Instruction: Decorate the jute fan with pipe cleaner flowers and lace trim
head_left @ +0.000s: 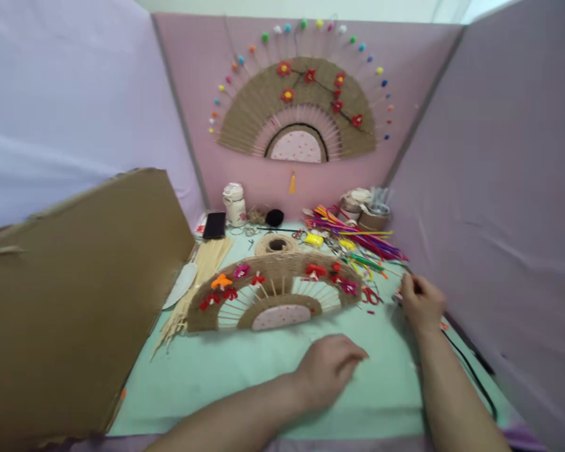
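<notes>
A half-round burlap fan (275, 290) with stick ribs and small red, orange and pink flowers lies flat on the pale green table (226, 376). My left hand (328, 368) hovers just in front of it, fingers loosely curled, nothing seen in them. My right hand (420, 302) reaches to the fan's right end, fingers closed around something small and dark that I cannot make out, beside a pile of coloured pipe cleaners (358, 242).
A large cardboard sheet (70, 295) stands at the left. A finished fan (299, 107) hangs on the pink back wall. A twine roll (276, 244), white jar (235, 204), black phone (215, 225), bamboo sticks (193, 285) and cups (367, 210) sit behind. A black cable (471, 370) runs along the right.
</notes>
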Demonstrator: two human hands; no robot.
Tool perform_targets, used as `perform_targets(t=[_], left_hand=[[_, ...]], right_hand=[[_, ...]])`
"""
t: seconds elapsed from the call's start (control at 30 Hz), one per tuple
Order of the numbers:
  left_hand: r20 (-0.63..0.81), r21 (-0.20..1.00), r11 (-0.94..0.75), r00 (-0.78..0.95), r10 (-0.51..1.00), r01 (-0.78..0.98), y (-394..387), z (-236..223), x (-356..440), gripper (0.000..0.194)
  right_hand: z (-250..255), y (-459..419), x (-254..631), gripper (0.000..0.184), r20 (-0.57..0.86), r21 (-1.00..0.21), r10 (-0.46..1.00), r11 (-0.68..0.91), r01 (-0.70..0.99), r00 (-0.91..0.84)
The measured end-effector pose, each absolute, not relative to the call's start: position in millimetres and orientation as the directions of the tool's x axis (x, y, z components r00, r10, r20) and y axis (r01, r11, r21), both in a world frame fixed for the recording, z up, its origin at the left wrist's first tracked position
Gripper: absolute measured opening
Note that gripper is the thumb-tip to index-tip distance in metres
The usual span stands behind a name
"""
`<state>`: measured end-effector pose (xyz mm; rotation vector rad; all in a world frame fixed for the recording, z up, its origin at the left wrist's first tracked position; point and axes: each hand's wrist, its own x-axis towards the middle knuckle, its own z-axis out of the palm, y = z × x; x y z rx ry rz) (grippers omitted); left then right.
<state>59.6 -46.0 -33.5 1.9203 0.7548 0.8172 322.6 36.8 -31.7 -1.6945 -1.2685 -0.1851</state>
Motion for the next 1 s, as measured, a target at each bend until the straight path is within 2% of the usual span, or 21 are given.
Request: perform_targets(t=[0.03, 0.07, 0.13, 0.23, 0.3, 0.4, 0.5, 0.57, 0.67, 0.8, 0.9, 1.0], left_hand=[[0.144, 0.972, -0.216, 0.492, 0.859, 0.092, -42, -29, 59, 0.016], [0.012, 1.0, 0.002, 0.435, 0.9, -0.031, -38, -25, 59, 0.014], [-0.188, 0.917, 0.31, 0.416, 0.89, -0.249, -28, -20, 59, 0.026], [-0.289, 0.774, 0.489, 0.462, 0.838, -0.403, -20, -19, 60, 0.038], [-0.297, 0.737, 0.524, 0.491, 0.819, -0.428, -20, -19, 60, 0.039], [-0.26, 0.747, 0.513, 0.523, 0.812, -0.424, -26, -21, 62, 0.036], [-0.191, 0.808, 0.434, 0.52, 0.833, -0.399, -30, -23, 64, 0.034], [-0.116, 0.877, 0.319, 0.487, 0.866, -0.359, -31, -23, 64, 0.035], [0.043, 0.976, 0.05, 0.413, 0.91, -0.211, -33, -23, 64, 0.034], [0.242, 0.959, -0.278, 0.359, 0.901, 0.05, -37, -26, 64, 0.034], [0.25, 0.941, -0.313, 0.365, 0.897, 0.126, -38, -31, 65, 0.04], [0.208, 0.94, -0.292, 0.384, 0.9, 0.176, -37, -35, 67, 0.039]], right_hand=[[-29, 35, 322, 0.035, 0.613, -0.61, 0.653, 0.033, 0.792, 0.445], [-26, 33, 322, 0.035, 0.615, -0.621, 0.643, 0.04, 0.783, 0.456], [-19, 22, 315, 0.034, 0.592, -0.673, 0.636, 0.052, 0.738, 0.495], [-9, -7, 292, 0.031, 0.469, -0.794, 0.766, 0.149, 0.589, 0.439], [-3, -32, 271, 0.026, 0.349, -0.859, 0.903, 0.201, 0.471, 0.252], [2, -60, 245, 0.02, 0.255, -0.896, 0.966, 0.254, 0.365, -0.047], [9, -71, 236, 0.018, 0.25, -0.881, 0.949, 0.304, 0.362, -0.191], [13, -73, 236, 0.017, 0.258, -0.869, 0.938, 0.33, 0.369, -0.231], [17, -75, 236, 0.017, 0.268, -0.84, 0.929, 0.355, 0.41, -0.257], [14, -76, 233, 0.018, 0.278, -0.77, 0.908, 0.405, 0.494, -0.312], [9, -75, 230, 0.009, 0.28, -0.714, 0.899, 0.429, 0.554, -0.336], [5, -71, 229, 0.012, 0.249, -0.646, 0.899, 0.43, 0.63, -0.359]])
